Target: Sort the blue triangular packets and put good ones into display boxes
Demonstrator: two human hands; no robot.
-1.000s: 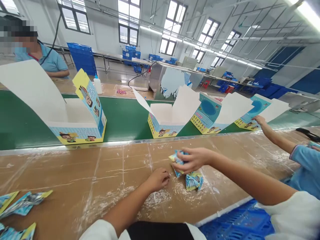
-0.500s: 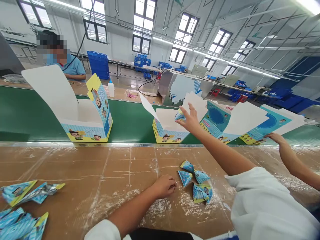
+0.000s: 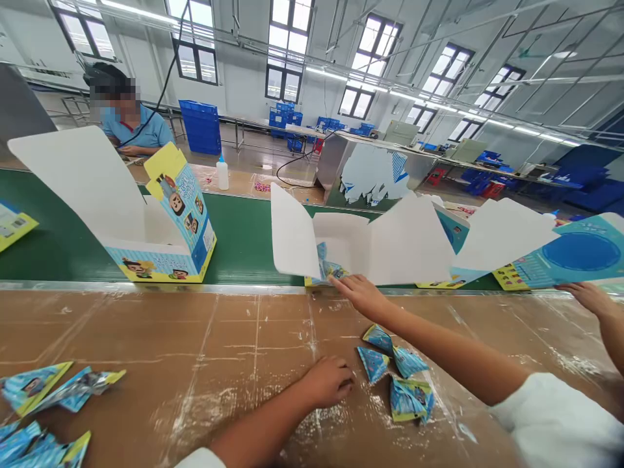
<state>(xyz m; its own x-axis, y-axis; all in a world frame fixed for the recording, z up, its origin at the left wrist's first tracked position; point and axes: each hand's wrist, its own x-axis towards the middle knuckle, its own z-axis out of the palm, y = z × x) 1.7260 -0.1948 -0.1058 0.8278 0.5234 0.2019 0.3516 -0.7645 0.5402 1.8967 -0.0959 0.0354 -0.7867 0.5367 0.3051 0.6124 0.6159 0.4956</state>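
Note:
My right hand (image 3: 359, 294) reaches forward to the front edge of an open white cardboard box (image 3: 341, 237) on the green conveyor belt (image 3: 244, 237). Its fingers are stretched out and touch the box beside a blue foil packet (image 3: 327, 266) that lies inside. The box's flaps are spread wide and it leans toward me. My left hand (image 3: 327, 383) rests curled in a loose fist on the brown table (image 3: 195, 351). Three blue triangular packets (image 3: 396, 372) lie just to its right.
A second open box with cartoon print (image 3: 163, 237) stands on the belt to the left. More packets (image 3: 46, 396) lie at the table's left edge. A co-worker's hand (image 3: 587, 296) holds a flat blue box (image 3: 572, 257) at right. Another person (image 3: 134, 127) sits across the belt.
My right hand lifted a packet from the table to the box, and now sits lower at the box's front edge. The box has tipped toward me. My left hand stayed put.

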